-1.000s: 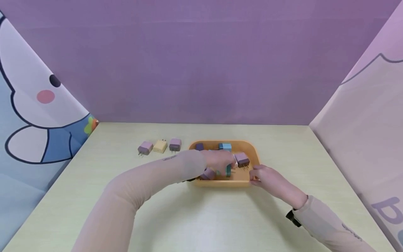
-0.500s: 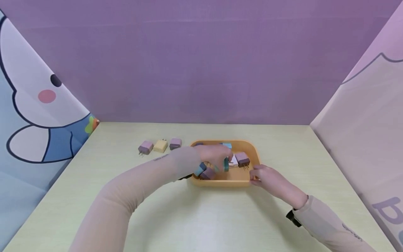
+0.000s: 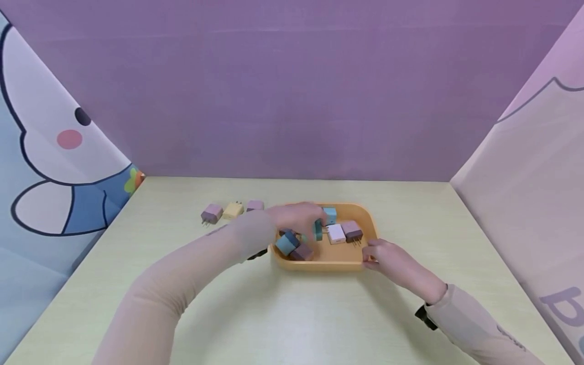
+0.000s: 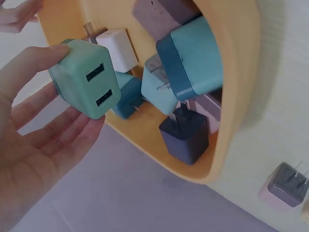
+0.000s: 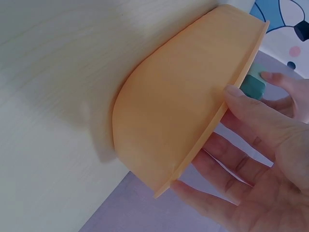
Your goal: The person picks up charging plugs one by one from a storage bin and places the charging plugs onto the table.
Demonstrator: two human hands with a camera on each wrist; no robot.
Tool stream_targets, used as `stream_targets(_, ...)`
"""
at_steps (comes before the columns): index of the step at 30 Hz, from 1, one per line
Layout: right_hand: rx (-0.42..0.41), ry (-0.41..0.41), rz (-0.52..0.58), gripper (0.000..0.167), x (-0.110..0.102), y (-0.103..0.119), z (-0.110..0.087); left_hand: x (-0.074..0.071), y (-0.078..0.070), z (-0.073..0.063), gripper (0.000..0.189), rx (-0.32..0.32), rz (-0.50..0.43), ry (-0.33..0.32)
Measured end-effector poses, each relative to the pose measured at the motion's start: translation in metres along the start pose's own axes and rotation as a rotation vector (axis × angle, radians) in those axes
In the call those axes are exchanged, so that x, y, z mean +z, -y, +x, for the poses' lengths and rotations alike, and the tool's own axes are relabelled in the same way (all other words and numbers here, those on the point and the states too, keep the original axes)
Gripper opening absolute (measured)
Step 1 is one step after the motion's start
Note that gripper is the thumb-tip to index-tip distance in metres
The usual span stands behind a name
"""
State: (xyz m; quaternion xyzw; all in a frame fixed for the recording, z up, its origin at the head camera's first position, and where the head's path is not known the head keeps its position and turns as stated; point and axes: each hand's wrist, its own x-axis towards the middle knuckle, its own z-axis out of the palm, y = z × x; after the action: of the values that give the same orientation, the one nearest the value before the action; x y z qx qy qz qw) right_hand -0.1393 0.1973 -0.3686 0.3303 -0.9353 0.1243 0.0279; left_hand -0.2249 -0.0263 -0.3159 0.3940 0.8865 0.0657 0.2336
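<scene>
My left hand (image 3: pixel 296 215) pinches a green two-port USB charger (image 4: pixel 89 79) between thumb and fingers, over the orange plastic bin (image 3: pixel 328 266). At the bin's right end, my right hand (image 3: pixel 390 257) grips the rim, thumb outside and fingers reaching inside. In the bin lie a white charger (image 3: pixel 336 234), a purple charger (image 3: pixel 352 231), a light-blue charger (image 3: pixel 330 215) and a blue charger (image 4: pixel 193 58). The left wrist view also has a dark charger (image 4: pixel 186 135) with its prongs up. My left hand hides part of the bin's far left side.
Left of the bin, a row of chargers stands on the table: a purple one (image 3: pixel 212 214), a yellow one (image 3: pixel 233 210) and another purple one (image 3: pixel 255 205), partly behind my left sleeve. A purple backdrop (image 3: pixel 292 101) rises behind the table (image 3: pixel 292 324).
My left hand has moved left and slightly away within the bin, carrying the green charger and uncovering the white and blue chargers. My right hand has stayed at the rim.
</scene>
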Motion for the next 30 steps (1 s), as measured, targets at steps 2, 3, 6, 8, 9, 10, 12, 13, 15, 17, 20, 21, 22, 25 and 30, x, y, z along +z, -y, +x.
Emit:
stream_targets(2, 0.000, 0.000, 0.000, 0.011, 0.000, 0.000, 0.000, -0.002, 0.002, -0.003, 0.040, -0.013, -0.011, -0.015)
stream_targets(3, 0.001, 0.001, 0.001, 0.011, 0.000, 0.000, 0.000, -0.003, 0.004, -0.004, 0.039, -0.018, -0.002, -0.023)
stream_targets(6, 0.003, -0.002, 0.002, 0.011, 0.000, 0.001, 0.000, -0.006, 0.008, -0.006, 0.039, -0.031, 0.033, -0.035)
stream_targets(8, 0.008, -0.004, 0.000, 0.012, 0.000, 0.001, 0.000, -0.008, 0.012, -0.008, 0.040, -0.035, 0.053, -0.043)
stream_targets(9, 0.010, -0.004, -0.001, 0.012, 0.000, 0.001, 0.000, -0.008, 0.014, -0.010, 0.040, -0.028, 0.065, -0.048)
stream_targets(10, 0.013, -0.005, -0.002, 0.012, 0.000, 0.000, 0.000, -0.009, 0.016, -0.011, 0.040, -0.022, 0.070, -0.053)
stream_targets(12, 0.016, -0.007, -0.003, 0.012, 0.001, 0.000, -0.001, -0.011, 0.020, -0.014, 0.040, -0.023, 0.069, -0.065)
stream_targets(13, 0.015, -0.007, -0.006, 0.013, 0.001, 0.000, -0.001, -0.012, 0.021, -0.016, 0.040, -0.026, 0.066, -0.071)
stream_targets(15, 0.013, -0.008, -0.006, 0.013, 0.001, 0.000, -0.001, -0.013, 0.025, -0.019, 0.040, -0.034, 0.060, -0.079)
stream_targets(17, 0.009, -0.010, -0.009, 0.013, 0.002, 0.000, -0.001, -0.014, 0.029, -0.022, 0.041, -0.058, 0.039, -0.086)
stream_targets(20, 0.005, -0.013, -0.011, 0.014, 0.002, 0.000, -0.001, -0.016, 0.034, -0.027, 0.042, -0.076, 0.020, -0.107)
stream_targets(21, 0.005, -0.013, -0.012, 0.014, 0.002, 0.000, -0.001, -0.016, 0.036, -0.029, 0.042, -0.083, 0.013, -0.113)
stream_targets(22, 0.005, -0.014, -0.011, 0.014, 0.001, 0.001, -0.001, -0.017, 0.038, -0.031, 0.042, -0.090, 0.008, -0.120)
stream_targets(25, 0.004, -0.011, -0.008, 0.014, 0.001, 0.001, -0.001, -0.018, 0.043, -0.038, 0.043, -0.116, -0.013, -0.142)
stream_targets(30, 0.006, -0.008, -0.010, 0.014, 0.000, 0.001, -0.002, -0.019, 0.053, -0.050, 0.042, -0.141, -0.035, -0.187)
